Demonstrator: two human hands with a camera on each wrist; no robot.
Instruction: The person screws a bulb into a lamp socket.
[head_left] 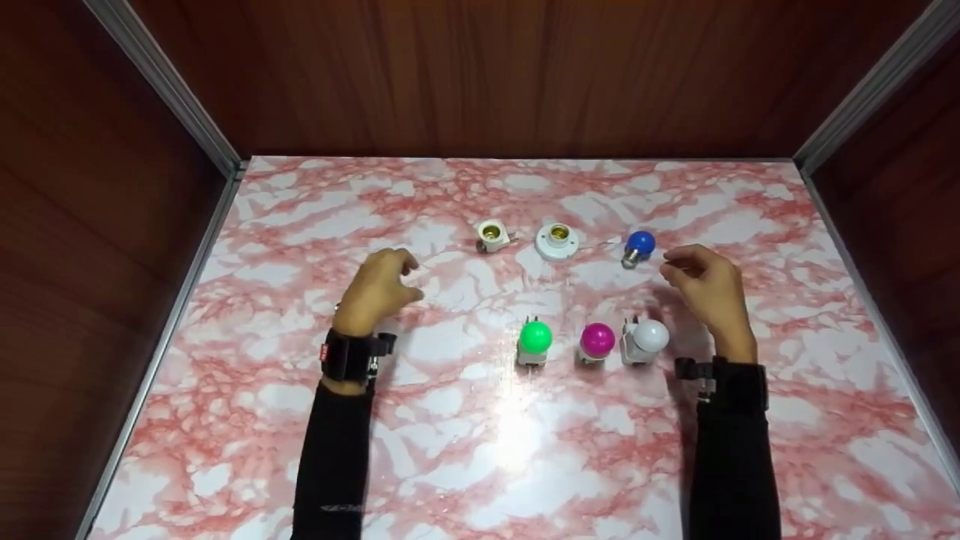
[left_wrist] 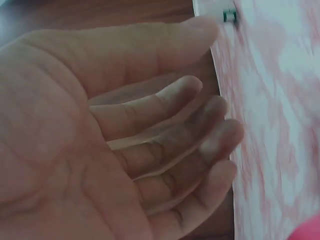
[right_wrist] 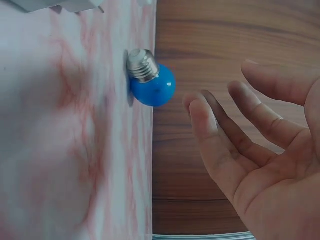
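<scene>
My left hand (head_left: 379, 291) hovers over the left part of the table, fingers loosely bent and nothing between them; its palm (left_wrist: 55, 145) fills much of the left wrist view. On the other side, my right hand (head_left: 711, 291) is held just right of a blue bulb (head_left: 641, 244), apart from it. That bulb lies on its side, its metal screw base (right_wrist: 142, 65) showing in the right wrist view. Left of it are a round white lamp holder (head_left: 556, 244) and a white plug-in socket (head_left: 492, 236), both with bare brass-coloured openings facing up.
Nearer me, in a row, stand white plug-in sockets bearing a green bulb (head_left: 536, 337), a magenta bulb (head_left: 598, 340) and a white bulb (head_left: 651, 335). Wooden panels (head_left: 480, 82) with metal edging enclose the red-and-white marbled table (head_left: 450, 450) at the back and sides.
</scene>
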